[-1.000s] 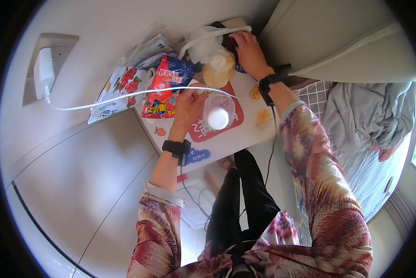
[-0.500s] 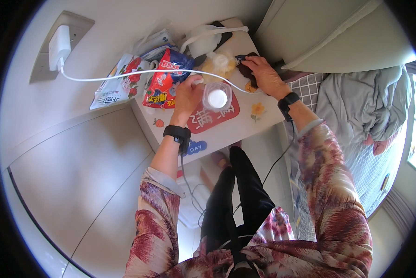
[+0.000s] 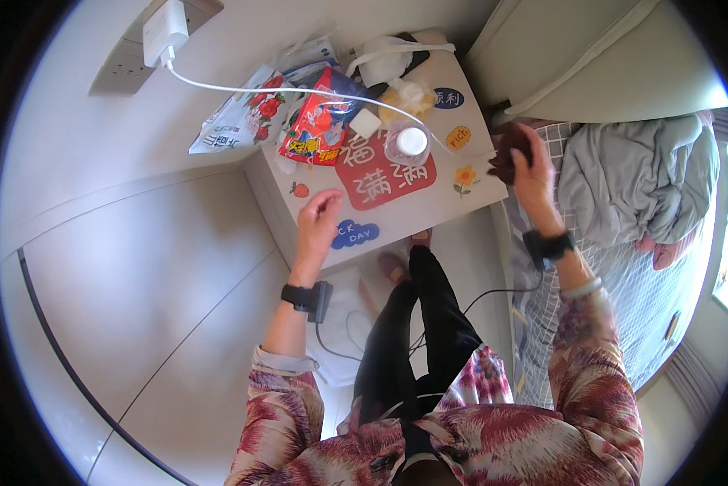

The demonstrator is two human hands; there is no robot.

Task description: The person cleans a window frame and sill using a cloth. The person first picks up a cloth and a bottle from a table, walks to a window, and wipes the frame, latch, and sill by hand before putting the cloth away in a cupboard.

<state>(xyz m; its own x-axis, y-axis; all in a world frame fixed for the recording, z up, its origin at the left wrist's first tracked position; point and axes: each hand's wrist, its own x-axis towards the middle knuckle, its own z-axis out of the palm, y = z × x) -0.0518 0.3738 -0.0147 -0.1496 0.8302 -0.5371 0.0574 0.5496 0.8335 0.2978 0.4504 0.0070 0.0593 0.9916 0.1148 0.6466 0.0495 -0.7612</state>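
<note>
My right hand [image 3: 531, 170] is closed round a dark brown object [image 3: 511, 152], just off the right edge of the small white table [image 3: 485, 180]. Motion blurs it, so its kind is unclear. My left hand [image 3: 318, 215] is above the table's front left, fingers curled in, nothing showing in them. Ahead of it lie a small white block [image 3: 365, 123] and a clear plastic bottle [image 3: 398, 154] with a white cap. Behind the bottle is a clear container with yellowish contents [image 3: 412, 99]. A red and blue packet [image 3: 322, 121] lies to the left.
A white cable [image 3: 250, 91] runs from a wall charger [image 3: 165, 34] across the table. A white floral packet [image 3: 238, 113] leans at the far left. To the right is a bed with a crumpled grey blanket [image 3: 635, 182]. Thin black cords hang from both wristbands.
My right hand has lifted the dark brown object from the table's back right and carried it right. My left hand has drawn back toward me, leaving the white block in view. The view has shifted slightly.
</note>
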